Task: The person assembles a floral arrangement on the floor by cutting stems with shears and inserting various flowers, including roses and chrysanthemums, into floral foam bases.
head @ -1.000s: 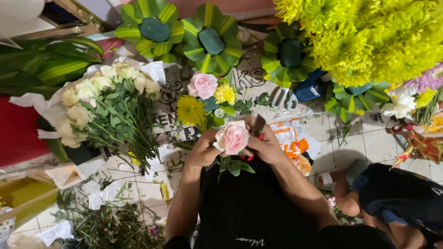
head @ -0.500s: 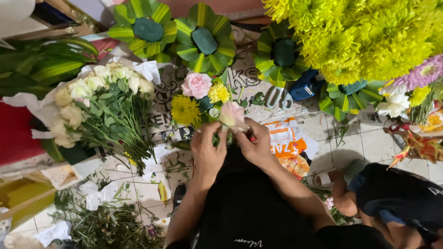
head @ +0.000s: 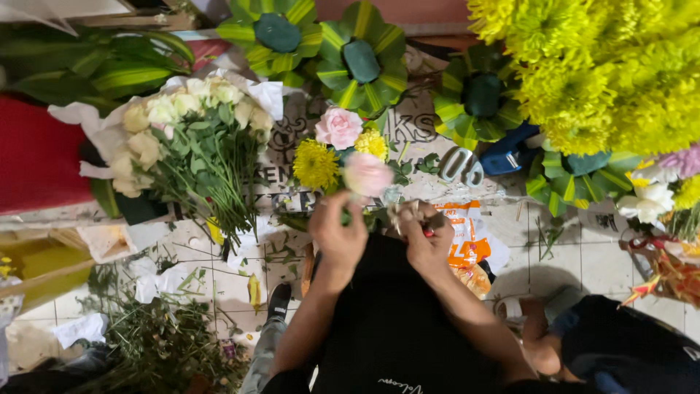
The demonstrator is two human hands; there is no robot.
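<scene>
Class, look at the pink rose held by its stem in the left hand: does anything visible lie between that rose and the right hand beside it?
Nothing visible does. The left hand holds the pink rose up by its stem; the right hand is close beside it, with only a narrow open gap between them.

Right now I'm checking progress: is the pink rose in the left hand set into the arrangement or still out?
Still out: the left hand holds the pink rose beside the yellow chrysanthemum.

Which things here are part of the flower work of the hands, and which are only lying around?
In use:
- left hand holding pink rose
- right hand
- yellow chrysanthemum

Lying about:
- cream rose bunch
- cut stems on floor
- orange packet
</scene>
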